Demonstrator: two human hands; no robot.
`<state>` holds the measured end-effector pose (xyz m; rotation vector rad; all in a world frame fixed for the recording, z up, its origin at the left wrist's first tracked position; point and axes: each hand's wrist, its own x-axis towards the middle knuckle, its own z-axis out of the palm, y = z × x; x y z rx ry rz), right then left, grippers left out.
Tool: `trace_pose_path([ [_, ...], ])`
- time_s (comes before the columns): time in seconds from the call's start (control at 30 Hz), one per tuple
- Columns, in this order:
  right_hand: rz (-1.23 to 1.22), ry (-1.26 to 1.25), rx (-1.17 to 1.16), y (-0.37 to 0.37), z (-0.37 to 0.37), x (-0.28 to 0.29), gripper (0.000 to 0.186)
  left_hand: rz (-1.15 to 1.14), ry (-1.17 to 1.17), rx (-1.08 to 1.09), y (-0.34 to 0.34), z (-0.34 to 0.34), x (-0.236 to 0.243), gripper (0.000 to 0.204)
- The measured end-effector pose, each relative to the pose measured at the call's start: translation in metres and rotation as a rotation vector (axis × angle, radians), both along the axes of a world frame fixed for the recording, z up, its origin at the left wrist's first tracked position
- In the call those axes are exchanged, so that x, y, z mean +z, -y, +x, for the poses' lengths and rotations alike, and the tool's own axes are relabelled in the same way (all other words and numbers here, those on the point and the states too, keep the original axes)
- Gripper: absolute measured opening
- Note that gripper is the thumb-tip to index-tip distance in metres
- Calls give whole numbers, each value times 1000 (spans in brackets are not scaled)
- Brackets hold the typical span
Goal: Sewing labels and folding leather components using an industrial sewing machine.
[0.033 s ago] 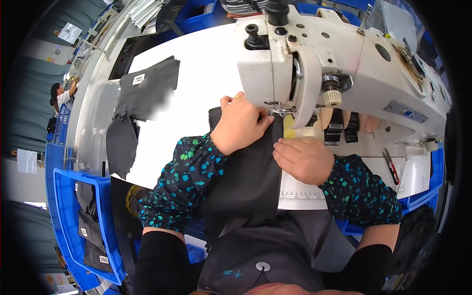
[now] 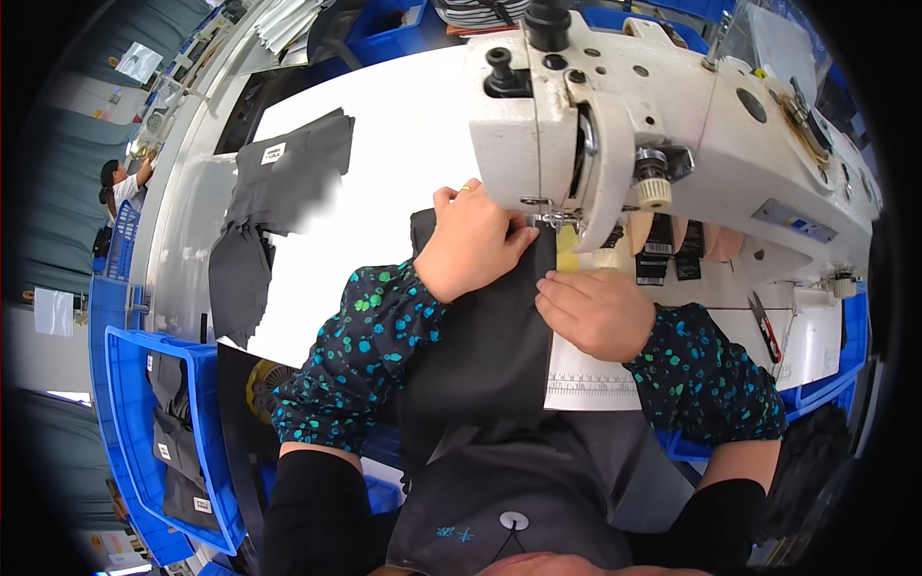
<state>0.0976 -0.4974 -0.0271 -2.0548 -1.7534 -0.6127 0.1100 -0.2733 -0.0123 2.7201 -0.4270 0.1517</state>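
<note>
A dark grey piece of cloth (image 2: 490, 346) runs from my lap up to the sewing machine (image 2: 523, 144). Its far right edge lies under the presser foot (image 2: 551, 220). My left hand (image 2: 471, 245) is on the cloth just left of the foot, fingers bent and thumb closed against them, gripping the fabric. Lower down, my right hand (image 2: 597, 312) has its fingers together, pinching the cloth's right edge, which looks folded. The right thumb is mostly hidden, as is the needle tip.
More dark cloth pieces (image 2: 288, 173) lie at the table's left. A blue crate (image 2: 226, 451) holds labelled dark pieces. Red-handled snips (image 2: 765, 328) rest at the right, beyond a printed ruler scale (image 2: 591, 384). Black labels (image 2: 655, 250) hang beneath the machine arm. Another person (image 2: 125, 182) is far left.
</note>
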Motion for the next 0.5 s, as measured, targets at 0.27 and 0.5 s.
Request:
trace_pose_path([
  [0.27, -8, 20, -21, -1, -3, 0, 19, -10, -8, 37, -1, -1, 3, 20],
  [0.5, -20, -11, -65, 2, -33, -6, 24, 145, 265, -103, -2, -54, 8, 33],
])
